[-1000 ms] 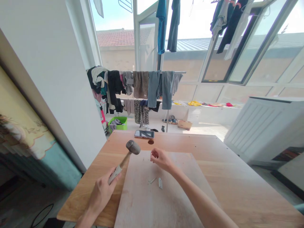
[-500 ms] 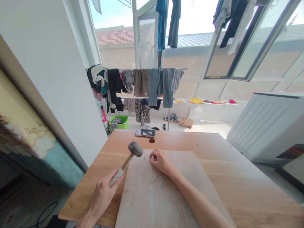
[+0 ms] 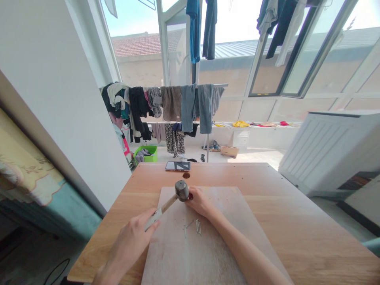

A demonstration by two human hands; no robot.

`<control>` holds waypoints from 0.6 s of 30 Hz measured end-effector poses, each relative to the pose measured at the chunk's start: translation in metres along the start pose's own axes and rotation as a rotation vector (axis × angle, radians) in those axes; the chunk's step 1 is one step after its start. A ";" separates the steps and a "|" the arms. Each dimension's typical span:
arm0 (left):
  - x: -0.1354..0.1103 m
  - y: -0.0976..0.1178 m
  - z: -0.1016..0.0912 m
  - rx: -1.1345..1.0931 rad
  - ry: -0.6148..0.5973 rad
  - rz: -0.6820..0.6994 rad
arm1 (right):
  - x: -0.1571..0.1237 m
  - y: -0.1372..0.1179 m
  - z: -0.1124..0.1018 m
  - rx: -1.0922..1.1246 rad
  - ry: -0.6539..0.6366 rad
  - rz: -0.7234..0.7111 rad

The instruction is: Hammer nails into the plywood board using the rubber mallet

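Note:
My left hand [image 3: 133, 235] is closed around the pale grip of a rubber mallet [image 3: 181, 191] with a wooden shaft and a dark grey head. The mallet's head is beside my right hand [image 3: 199, 202], in front of its fingertips. That hand rests near the far edge of a whitish wooden board [image 3: 172, 253], its fingers pinched together. Whatever those fingers hold is hidden behind the mallet's head. Several loose nails [image 3: 198, 227] lie on the board between my forearms.
Beneath the board is a wooden table [image 3: 297, 225] with a round hole [image 3: 186, 175] near its far edge. A phone [image 3: 177, 166] lies beside that hole. Beyond stand a rack of hanging clothes [image 3: 171, 103] and a green basket [image 3: 152, 153]. A white cabinet [image 3: 320, 150] is at the right.
My left hand has swung the mallet right, so its head now overlaps my right fingertips in view. The right hand stays at the same spot on the board. The whole view has shifted slightly.

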State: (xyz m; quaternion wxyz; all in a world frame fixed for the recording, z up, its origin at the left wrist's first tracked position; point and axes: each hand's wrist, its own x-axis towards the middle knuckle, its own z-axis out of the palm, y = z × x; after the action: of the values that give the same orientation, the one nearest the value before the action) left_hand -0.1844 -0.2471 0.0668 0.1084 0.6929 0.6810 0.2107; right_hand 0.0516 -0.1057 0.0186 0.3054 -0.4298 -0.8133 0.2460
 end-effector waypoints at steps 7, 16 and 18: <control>0.003 0.000 0.001 -0.019 0.017 -0.007 | -0.001 0.000 0.000 -0.003 0.005 0.002; -0.008 -0.025 0.013 -0.096 0.172 -0.033 | -0.007 -0.004 -0.030 0.016 -0.131 -0.013; -0.008 -0.037 0.019 -0.110 0.223 -0.029 | -0.015 -0.013 -0.045 -0.026 -0.273 -0.089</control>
State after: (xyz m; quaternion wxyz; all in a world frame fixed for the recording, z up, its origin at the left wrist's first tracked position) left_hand -0.2091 -0.2504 0.0327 0.0729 0.6481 0.6863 0.3218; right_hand 0.0828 -0.1186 0.0543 0.1968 -0.3596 -0.8687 0.2780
